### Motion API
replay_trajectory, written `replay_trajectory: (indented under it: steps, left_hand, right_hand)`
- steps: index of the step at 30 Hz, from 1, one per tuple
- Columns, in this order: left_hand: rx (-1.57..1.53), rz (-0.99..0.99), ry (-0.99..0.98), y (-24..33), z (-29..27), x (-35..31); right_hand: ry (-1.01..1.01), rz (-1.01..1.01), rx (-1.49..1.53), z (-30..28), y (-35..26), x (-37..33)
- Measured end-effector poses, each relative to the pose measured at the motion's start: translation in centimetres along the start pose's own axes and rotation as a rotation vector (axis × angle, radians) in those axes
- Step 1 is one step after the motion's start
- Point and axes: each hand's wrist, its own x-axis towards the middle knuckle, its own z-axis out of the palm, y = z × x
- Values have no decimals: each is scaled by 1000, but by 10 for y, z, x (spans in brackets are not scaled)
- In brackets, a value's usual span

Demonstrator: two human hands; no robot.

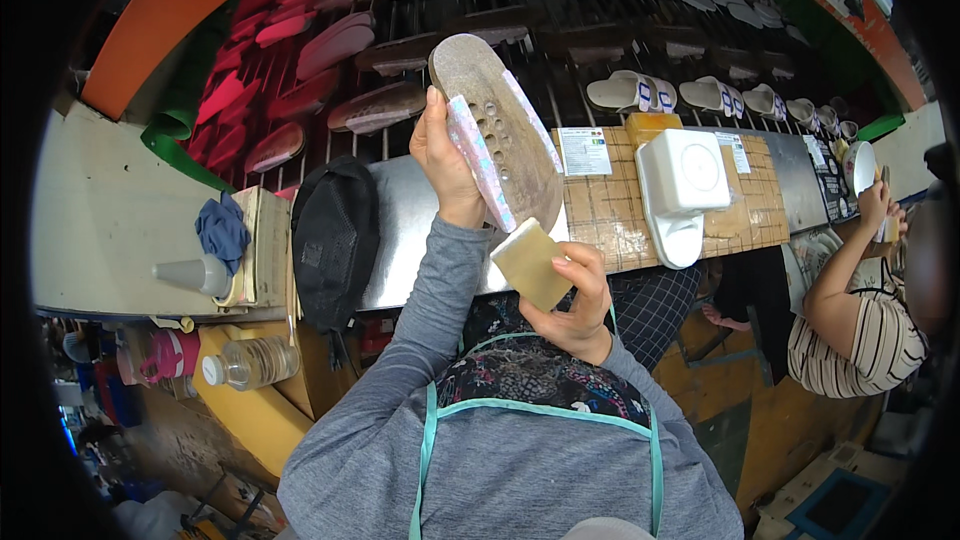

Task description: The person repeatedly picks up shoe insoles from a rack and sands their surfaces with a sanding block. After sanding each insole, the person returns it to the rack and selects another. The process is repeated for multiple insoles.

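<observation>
I hold a brown sole (525,155) up over the bench, with the toes of it or the heel, I can't say which, far from me. My left hand (445,160) is closed on its left side. The thumb lies along the edge; the other fingers are mostly hidden behind. I think I hold it there so the top, with its round dents, faces me. A pink flowery band (480,162) runs down the left side, and another one down the right.

My right hand (580,305) pinches a tan pad (535,265) between thumb and fingers. Its far corner sits by the near end of the sole. I can't tell if they touch. Gripping it low probably leaves the far edge of the pad free.

The metal bench top (395,235) shows left of the sole, up to a black bag (335,240) that hangs over the near edge. That gives my left arm some room. On the right, a white block-like thing (685,175) stands on the brown board (600,215), so my right hand has less space far ahead. Near me, my lap is close. Beyond the bench, a rack holds many soles (390,105).
</observation>
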Motion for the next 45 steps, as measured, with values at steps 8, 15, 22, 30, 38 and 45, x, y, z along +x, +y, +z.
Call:
replay_trajectory:
  steps: [8, 15, 22, 30, 38, 45]
  left_hand:
    - [65, -162, -19, -4, -9, -8]
    - [124, -265, -180, -33, 0, -31]
    - [-52, -190, 25, -63, -31, 54]
    - [-98, -717, 426, -144, -86, 143]
    - [4, -430, 543, -172, -61, 157]
    - [862, -33, -401, -237, 36, 64]
  right_hand:
    - [214, 208, 317, 0, 16, 11]
    - [182, 278, -44, -10, 42, 41]
    - [84, 387, 108, -13, 22, -19]
    - [264, 589, 177, -48, 37, -32]
    - [348, 614, 213, -69, 39, -30]
    - [500, 428, -386, -102, 63, -54]
